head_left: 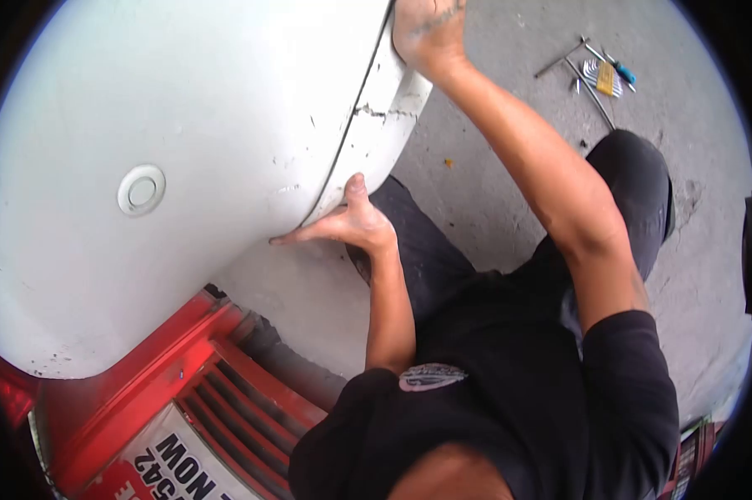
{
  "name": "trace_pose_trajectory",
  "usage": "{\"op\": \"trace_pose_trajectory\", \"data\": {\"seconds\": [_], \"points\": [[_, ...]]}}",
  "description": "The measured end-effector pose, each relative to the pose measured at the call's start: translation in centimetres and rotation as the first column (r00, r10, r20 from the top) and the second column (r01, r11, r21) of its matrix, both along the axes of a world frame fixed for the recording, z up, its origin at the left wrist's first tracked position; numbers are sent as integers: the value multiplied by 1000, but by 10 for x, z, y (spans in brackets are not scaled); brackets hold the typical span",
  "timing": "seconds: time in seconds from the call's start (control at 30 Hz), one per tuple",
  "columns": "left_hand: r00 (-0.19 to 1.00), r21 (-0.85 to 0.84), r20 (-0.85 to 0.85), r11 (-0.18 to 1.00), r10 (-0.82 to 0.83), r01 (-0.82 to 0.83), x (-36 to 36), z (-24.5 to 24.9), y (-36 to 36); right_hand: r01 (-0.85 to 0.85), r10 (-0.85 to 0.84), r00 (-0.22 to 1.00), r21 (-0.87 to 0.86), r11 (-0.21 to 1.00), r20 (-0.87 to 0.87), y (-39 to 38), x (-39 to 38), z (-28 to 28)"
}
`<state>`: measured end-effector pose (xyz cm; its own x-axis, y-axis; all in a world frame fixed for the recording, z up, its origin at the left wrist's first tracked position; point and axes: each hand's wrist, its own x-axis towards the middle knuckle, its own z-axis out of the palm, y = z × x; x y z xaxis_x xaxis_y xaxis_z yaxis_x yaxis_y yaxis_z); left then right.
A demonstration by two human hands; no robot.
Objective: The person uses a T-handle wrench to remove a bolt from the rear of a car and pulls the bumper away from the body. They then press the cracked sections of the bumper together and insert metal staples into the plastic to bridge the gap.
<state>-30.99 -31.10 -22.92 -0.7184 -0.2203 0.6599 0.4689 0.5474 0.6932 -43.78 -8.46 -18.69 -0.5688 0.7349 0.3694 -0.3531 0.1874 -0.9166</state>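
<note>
A large white car bumper (218,100) fills the upper left, with a round cap in its face. A dark seam sets off its scuffed edge strip (363,137), which has a jagged crack across it. At the strip's lower end, my left hand (359,223) grips the edge, thumb raised against the outer face and fingers stretched along the underside. Higher up, my right hand (430,37) presses its heel against the strip's far end. Its fingers run out of the top of the view, so their hold is hidden.
On the grey concrete floor (509,192) at upper right lie a hex key set (605,77) in a yellow holder, a blue-handled screwdriver (624,73) and metal rods. A red slatted stand (251,387) with a lettered sign (176,467) stands at lower left, close to the bumper.
</note>
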Motion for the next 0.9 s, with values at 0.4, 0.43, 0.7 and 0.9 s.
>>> {"op": "trace_pose_trajectory", "data": {"seconds": [0.4, 0.43, 0.7, 0.9], "points": [[999, 27, 28, 999, -42, 42, -3, 3, 17, 119, -104, 988, 131, 984, -116, -2, -10, -18], [999, 29, 47, 999, 22, -24, -4, 1, 15, 121, -105, 987, 126, 985, -124, -4, -9, -16], [981, 47, 133, 988, 141, -148, 2, -4, 8, 24, -22, 999, 51, 998, -36, -11, 5, -17], [992, 38, 118, 998, 45, -50, 3, 6, 18, 78, -65, 993, 130, 988, -96, -15, 11, -8]]}}
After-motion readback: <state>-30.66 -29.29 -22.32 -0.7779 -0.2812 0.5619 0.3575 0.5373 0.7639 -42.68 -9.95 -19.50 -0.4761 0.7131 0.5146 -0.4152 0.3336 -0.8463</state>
